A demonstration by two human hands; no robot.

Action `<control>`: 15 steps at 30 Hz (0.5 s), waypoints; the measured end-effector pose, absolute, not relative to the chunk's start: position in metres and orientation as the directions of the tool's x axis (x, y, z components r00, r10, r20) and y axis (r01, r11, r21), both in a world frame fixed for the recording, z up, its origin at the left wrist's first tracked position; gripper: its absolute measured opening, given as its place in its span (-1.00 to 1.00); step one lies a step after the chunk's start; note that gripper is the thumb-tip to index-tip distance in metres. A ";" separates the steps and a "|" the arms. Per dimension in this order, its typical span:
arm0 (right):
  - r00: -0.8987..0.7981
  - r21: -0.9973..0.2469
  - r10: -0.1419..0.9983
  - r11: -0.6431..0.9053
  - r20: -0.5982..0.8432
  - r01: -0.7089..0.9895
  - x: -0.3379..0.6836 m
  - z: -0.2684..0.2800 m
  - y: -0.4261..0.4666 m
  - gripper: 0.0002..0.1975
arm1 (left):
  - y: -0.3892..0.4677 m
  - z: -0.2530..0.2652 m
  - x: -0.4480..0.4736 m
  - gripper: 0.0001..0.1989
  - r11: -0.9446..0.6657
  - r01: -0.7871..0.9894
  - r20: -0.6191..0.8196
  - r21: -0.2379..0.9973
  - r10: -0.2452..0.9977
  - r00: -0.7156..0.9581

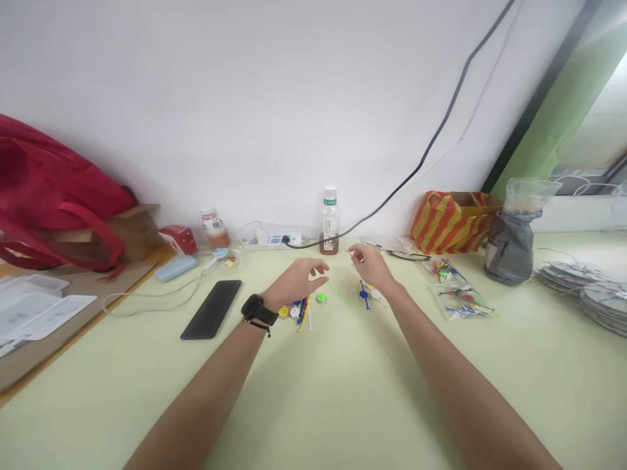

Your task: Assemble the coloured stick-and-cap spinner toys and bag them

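Observation:
My left hand [300, 281], with a black watch on the wrist, has its thumb and fingers apart and holds nothing. Below it is a pile of coloured plastic sticks [303, 316], beside a yellow disc [283, 313] and a white disc [294, 312]. A green disc [321, 298] sits just right of these. Between the hands is a thin green stick [341, 294]. My right hand [371, 266] is closed in a pinch; a small pale tip shows at its fingertips, too little to name. Under it lie a blue disc with a blue stick [363, 296] and a partly hidden white disc [376, 294].
A black phone [211, 309] and white cable lie left. Behind stand a drink bottle [330, 222], a power strip [274, 240] and a second bottle [214, 228]. On the right are plastic bags of parts [462, 301], a striped bag [453, 222] and a grey bag [510, 248].

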State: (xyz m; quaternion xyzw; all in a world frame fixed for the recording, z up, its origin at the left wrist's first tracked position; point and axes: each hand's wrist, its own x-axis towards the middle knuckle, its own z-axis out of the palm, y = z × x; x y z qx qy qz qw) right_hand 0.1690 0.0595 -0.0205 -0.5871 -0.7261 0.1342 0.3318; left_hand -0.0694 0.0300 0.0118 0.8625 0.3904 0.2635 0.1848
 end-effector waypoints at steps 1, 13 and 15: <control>-0.095 -0.660 0.929 0.325 0.359 0.677 0.165 -0.015 0.059 -0.69 | 0.028 0.015 -0.065 -0.72 -0.631 0.554 0.352 0.543 0.770 0.532; -0.256 -0.972 0.953 0.197 0.159 0.127 0.138 0.036 0.024 -0.85 | 0.014 0.034 -0.048 -0.78 -0.654 0.301 0.505 0.694 0.740 0.444; -0.293 -0.977 0.952 0.143 0.092 0.158 0.141 0.037 0.022 -0.91 | 0.014 0.035 -0.048 -0.78 -0.669 0.301 0.503 0.680 0.724 0.472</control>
